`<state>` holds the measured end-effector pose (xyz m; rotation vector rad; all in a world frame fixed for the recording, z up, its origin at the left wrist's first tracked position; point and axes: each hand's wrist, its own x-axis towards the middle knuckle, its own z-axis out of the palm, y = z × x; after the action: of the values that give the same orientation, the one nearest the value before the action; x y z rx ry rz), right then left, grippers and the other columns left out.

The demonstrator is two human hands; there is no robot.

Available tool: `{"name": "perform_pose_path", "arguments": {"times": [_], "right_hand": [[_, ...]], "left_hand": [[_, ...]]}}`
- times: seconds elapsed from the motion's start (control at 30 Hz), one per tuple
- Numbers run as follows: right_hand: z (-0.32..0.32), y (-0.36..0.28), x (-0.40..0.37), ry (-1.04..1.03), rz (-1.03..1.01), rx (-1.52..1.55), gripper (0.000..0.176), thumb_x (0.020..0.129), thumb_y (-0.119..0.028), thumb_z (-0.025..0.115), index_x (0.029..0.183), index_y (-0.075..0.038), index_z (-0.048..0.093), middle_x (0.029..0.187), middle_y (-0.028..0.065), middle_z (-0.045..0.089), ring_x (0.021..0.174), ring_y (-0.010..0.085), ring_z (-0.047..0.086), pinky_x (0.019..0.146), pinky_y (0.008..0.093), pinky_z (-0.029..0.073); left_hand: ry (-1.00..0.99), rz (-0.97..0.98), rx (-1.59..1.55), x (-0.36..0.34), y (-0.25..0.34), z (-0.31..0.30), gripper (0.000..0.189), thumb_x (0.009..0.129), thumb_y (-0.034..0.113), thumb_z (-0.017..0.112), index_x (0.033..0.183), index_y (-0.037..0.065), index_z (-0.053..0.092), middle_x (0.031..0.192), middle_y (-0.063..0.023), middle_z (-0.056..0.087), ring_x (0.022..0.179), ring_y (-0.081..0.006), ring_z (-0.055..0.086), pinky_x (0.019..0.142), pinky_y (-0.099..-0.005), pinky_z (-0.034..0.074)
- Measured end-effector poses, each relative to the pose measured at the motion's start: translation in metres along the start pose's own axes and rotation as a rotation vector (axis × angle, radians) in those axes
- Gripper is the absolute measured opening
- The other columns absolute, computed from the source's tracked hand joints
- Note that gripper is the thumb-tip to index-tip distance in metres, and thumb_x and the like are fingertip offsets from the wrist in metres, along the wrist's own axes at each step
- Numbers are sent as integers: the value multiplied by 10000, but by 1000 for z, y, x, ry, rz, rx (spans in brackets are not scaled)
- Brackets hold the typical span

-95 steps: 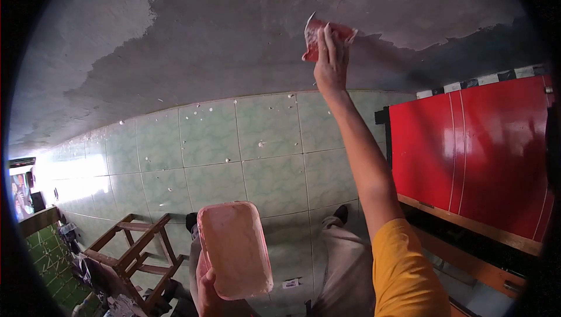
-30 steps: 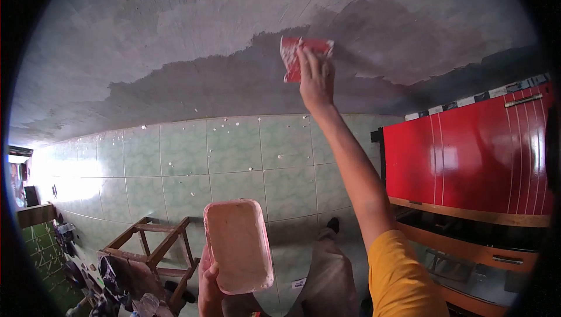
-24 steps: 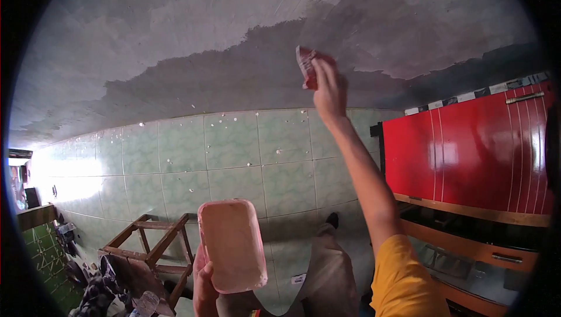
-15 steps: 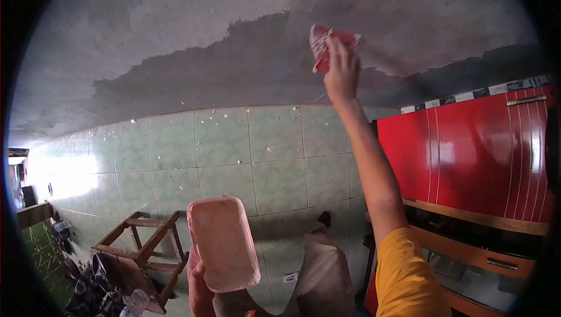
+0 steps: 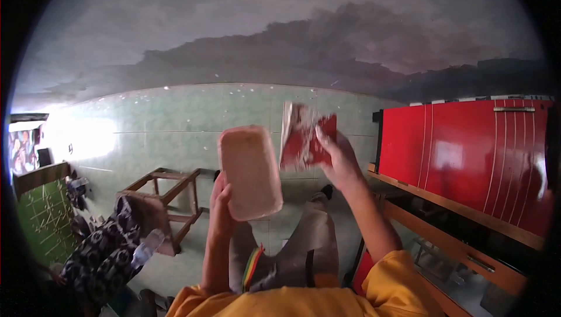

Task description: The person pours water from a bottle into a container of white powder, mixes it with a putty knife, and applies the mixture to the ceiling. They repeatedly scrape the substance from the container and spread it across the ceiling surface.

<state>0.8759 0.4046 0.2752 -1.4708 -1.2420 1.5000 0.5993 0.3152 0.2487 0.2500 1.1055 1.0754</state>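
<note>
My left hand is closed on the edge of a shallow pinkish tray, its inside coated with a pale film. To the right of the tray, my right hand grips a flat red scraper smeared with whitish putty, thumb on its face. A small gap separates scraper and tray. Beyond both hands rises a grey wall with a darker, damp-looking band along its lower part.
Pale crumbs dot the green tiled floor. On the left are a wooden stool frame, a dark patterned cloth and a clear plastic bottle. A glossy red cabinet stands at right, with a wood-trimmed glass unit nearer me.
My right hand has come down from the wall with the scraper, to beside the tray. The tray has risen and shifted right in my left hand. The view has tilted downward.
</note>
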Motion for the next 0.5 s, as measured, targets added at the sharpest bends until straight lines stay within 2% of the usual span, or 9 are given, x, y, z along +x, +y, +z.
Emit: {"name": "perform_pose_path", "arguments": {"times": [0.13, 0.2, 0.3, 0.4, 0.5], "right_hand": [[60, -47, -74, 113, 287, 547, 359, 1002, -200, 607, 1300, -4, 570, 1171, 43, 643, 1051, 157, 622, 912, 324, 496], [78, -51, -103, 197, 284, 665, 381, 996, -203, 623, 1317, -7, 564, 1177, 33, 643, 1045, 138, 620, 889, 312, 505], [95, -60, -128, 343, 200, 665, 382, 992, -209, 635, 1317, -18, 574, 1171, 19, 644, 1032, 117, 620, 867, 298, 513], [94, -70, -141, 437, 330, 667, 343, 992, -98, 597, 1322, -7, 570, 1120, 30, 663, 991, 135, 653, 837, 296, 552], [77, -70, -147, 468, 257, 640, 330, 990, -122, 608, 1299, -8, 591, 1127, 35, 665, 1003, 133, 646, 849, 309, 542]], "left_hand": [[-232, -10, 41, -23, 52, 9, 712, 942, 309, 624, 1513, -11, 343, 1401, -128, 523, 1285, -209, 509, 1090, -359, 406], [-317, -38, 63, -43, 75, 9, 711, 946, 287, 623, 1521, -12, 332, 1405, -133, 522, 1284, -210, 511, 1093, -353, 400], [-372, -25, 173, -71, 110, 26, 737, 948, 299, 651, 1526, -19, 323, 1408, -134, 525, 1298, -208, 504, 1101, -350, 390], [-420, -25, 241, -92, 121, 24, 715, 974, 336, 641, 1517, -17, 340, 1407, -113, 529, 1308, -190, 496, 1101, -336, 386], [-475, -11, 195, -110, 125, 25, 692, 993, 370, 623, 1510, -7, 358, 1401, -94, 531, 1312, -176, 491, 1096, -327, 391]]}}
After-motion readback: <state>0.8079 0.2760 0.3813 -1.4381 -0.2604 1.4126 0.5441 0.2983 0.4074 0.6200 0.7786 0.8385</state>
